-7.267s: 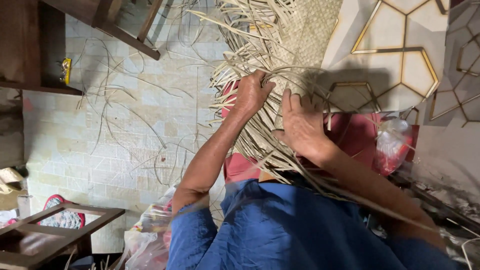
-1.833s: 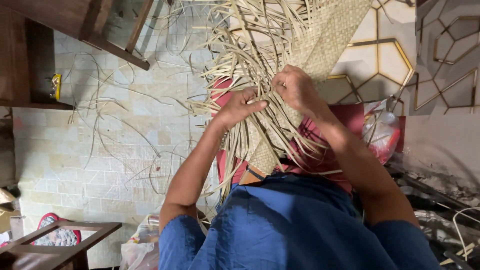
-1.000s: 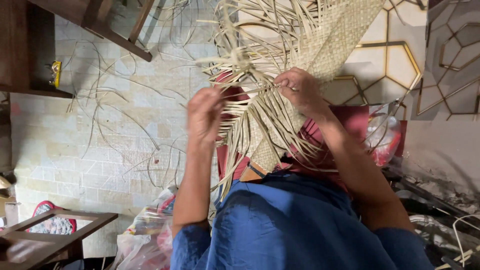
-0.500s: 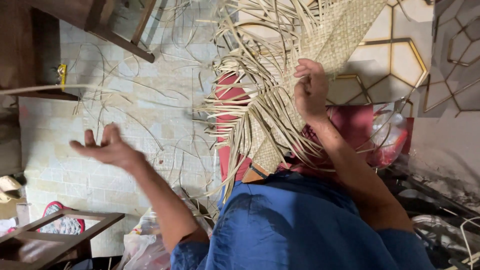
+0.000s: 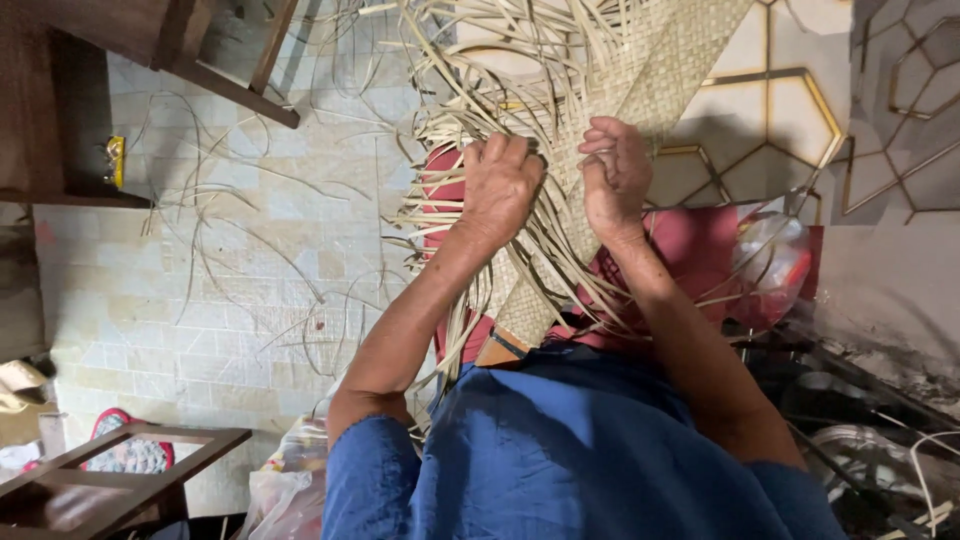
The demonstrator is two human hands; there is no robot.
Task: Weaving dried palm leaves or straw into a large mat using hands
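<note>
Head view, looking down over a blue garment point(image 5: 590, 450) onto a tiled floor point(image 5: 200, 260).

Work piece: a partly woven mat point(image 5: 640, 70) of pale flat plant strips. Its finished, close-plaited part runs toward the top edge of the view, over the hexagon-patterned floor point(image 5: 780, 130); the unwoven end lies across the person's lap, over a red cloth point(image 5: 700, 250).

Left hand point(image 5: 500, 185): fingers curled down, clenched around a bundle of loose strips point(image 5: 450, 215) at the mat's open edge.
Right hand point(image 5: 612, 175): fingers bent, pinching strips just beside the woven edge; which strip it holds cannot be told. The two hands sit near each other, not touching.

Handling, as a judgement: the strips look light, thin and springy, stiff along their length but prone to crease or split if bent sharply. The woven part looks pliable as a sheet and would sag if lifted by one corner. The best hold seems to be close to the last woven row, where the strips are anchored; the free ends would slip and fan out.

Surroundings: stray strips point(image 5: 250, 250) scattered over the floor to the left; a dark wooden frame point(image 5: 130, 460) at the lower left corner; a clear plastic bag point(image 5: 775, 260) on the right, beside the red cloth.
</note>
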